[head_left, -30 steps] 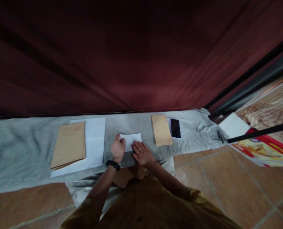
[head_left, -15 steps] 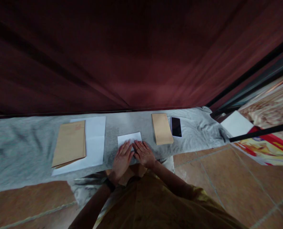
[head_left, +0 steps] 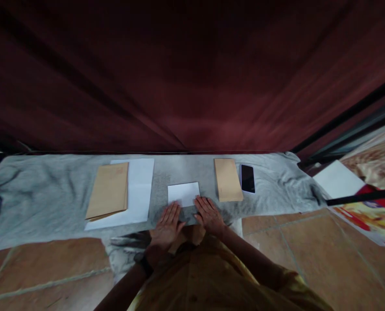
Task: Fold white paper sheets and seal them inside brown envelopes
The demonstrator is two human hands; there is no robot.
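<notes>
A small white rectangle of folded paper (head_left: 183, 193) lies flat on the grey cloth (head_left: 166, 170) in front of me. My left hand (head_left: 168, 225) rests palm down at its lower left corner, fingers stretched out and fingertips at the paper's edge. On the other side, my right hand (head_left: 211, 216) lies flat with its fingers at the lower right corner. Neither hand grips anything. To the right of the paper is a brown envelope (head_left: 228, 180). Farther left, several brown envelopes (head_left: 109, 190) are stacked partly over white paper sheets (head_left: 141, 190).
A phone (head_left: 247, 178) lies right of the single envelope. Behind the cloth-covered surface hangs a dark red curtain (head_left: 192, 108). A black bar (head_left: 364, 197) crosses at the right, over a red and yellow printed box (head_left: 373, 216). Tiled floor (head_left: 305, 242) shows below.
Both hands have slid back towards me, off most of the folded paper, so more of it shows. The whole view has shifted slightly.
</notes>
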